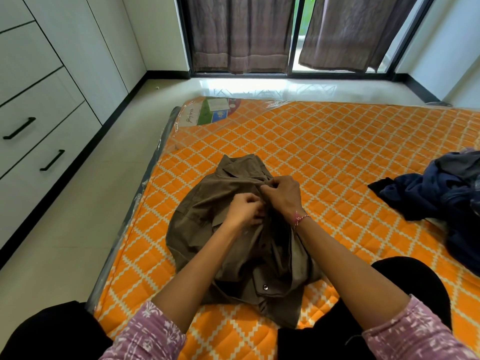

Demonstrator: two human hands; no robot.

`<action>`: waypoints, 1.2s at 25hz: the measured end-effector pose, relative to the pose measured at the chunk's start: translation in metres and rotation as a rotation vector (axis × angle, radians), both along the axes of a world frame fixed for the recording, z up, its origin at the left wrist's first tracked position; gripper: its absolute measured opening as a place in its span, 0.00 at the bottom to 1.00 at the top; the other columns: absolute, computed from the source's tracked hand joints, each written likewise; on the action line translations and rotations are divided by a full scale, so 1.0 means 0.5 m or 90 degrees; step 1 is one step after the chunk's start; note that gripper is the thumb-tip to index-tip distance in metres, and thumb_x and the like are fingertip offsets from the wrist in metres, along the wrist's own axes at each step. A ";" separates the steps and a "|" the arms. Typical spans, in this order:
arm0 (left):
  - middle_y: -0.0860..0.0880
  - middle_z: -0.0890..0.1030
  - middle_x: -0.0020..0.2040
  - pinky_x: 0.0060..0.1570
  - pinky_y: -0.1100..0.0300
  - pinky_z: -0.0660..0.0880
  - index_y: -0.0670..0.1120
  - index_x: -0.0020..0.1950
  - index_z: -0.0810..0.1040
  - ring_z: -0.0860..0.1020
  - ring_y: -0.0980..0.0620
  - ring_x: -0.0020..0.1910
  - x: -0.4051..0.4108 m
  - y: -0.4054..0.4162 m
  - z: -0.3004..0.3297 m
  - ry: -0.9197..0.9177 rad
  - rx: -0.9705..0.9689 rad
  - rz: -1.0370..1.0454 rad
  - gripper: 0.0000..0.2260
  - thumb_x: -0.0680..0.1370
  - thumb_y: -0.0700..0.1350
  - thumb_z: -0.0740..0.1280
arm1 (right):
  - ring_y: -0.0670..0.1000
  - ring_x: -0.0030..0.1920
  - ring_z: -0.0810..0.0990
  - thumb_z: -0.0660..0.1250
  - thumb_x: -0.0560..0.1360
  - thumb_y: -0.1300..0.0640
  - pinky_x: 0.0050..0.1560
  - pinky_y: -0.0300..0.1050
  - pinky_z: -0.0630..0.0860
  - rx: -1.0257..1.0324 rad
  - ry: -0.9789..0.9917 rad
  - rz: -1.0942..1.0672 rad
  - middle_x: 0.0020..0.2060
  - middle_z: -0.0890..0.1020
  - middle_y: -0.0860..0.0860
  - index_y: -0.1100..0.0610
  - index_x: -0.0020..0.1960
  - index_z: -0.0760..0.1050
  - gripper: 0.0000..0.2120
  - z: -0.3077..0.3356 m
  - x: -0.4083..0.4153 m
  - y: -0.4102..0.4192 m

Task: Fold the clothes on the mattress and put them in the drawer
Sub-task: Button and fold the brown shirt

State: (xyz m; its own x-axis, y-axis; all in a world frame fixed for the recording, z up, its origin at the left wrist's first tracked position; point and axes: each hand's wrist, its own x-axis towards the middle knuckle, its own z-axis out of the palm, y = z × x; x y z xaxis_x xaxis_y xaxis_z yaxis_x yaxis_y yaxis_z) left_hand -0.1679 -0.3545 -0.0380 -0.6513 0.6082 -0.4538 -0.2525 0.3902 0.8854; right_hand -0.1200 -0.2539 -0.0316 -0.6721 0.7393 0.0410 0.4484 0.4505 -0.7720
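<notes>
A brown shirt (205, 203) lies crumpled on the orange patterned mattress (324, 152), collar pointing away from me. My left hand (245, 209) pinches the shirt's front placket near the middle. My right hand (281, 194) pinches the same front edge just beyond it, close to the collar. A metal snap shows near the shirt's lower hem. A heap of dark blue clothes (441, 193) lies at the mattress's right side. White drawers with black handles (19, 128) stand shut along the left wall.
Pale tiled floor (85, 193) runs between the mattress and the drawers. Brown curtains (239, 35) hang over a sliding window at the far wall. My knees in black trousers frame the near edge of the mattress.
</notes>
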 end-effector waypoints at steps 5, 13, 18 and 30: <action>0.45 0.79 0.55 0.51 0.51 0.76 0.46 0.62 0.73 0.79 0.46 0.53 0.028 0.017 -0.038 0.304 -0.295 -0.186 0.21 0.72 0.53 0.71 | 0.52 0.30 0.72 0.72 0.71 0.59 0.33 0.45 0.67 -0.219 0.083 -0.059 0.28 0.75 0.56 0.63 0.31 0.78 0.12 0.027 -0.056 0.043; 0.38 0.54 0.75 0.60 0.41 0.70 0.49 0.77 0.50 0.63 0.36 0.69 -0.029 -0.082 -0.103 0.534 -0.509 -0.204 0.28 0.80 0.39 0.58 | 0.54 0.40 0.77 0.67 0.76 0.60 0.42 0.50 0.75 -0.260 0.148 -0.137 0.38 0.80 0.56 0.61 0.40 0.79 0.07 0.044 -0.074 0.147; 0.41 0.67 0.67 0.57 0.48 0.73 0.47 0.71 0.62 0.69 0.41 0.64 -0.171 -0.146 -0.028 0.666 -0.582 -0.221 0.20 0.78 0.41 0.60 | 0.52 0.43 0.74 0.64 0.78 0.61 0.44 0.46 0.69 -0.103 0.103 -0.100 0.41 0.78 0.54 0.64 0.49 0.80 0.08 0.041 -0.046 0.169; 0.45 0.79 0.53 0.49 0.57 0.73 0.42 0.56 0.77 0.77 0.47 0.52 -0.004 0.059 0.025 0.571 -0.083 -0.061 0.12 0.77 0.48 0.67 | 0.52 0.36 0.77 0.62 0.79 0.64 0.36 0.42 0.77 -0.492 0.186 0.005 0.36 0.78 0.56 0.60 0.39 0.75 0.10 0.046 -0.031 0.118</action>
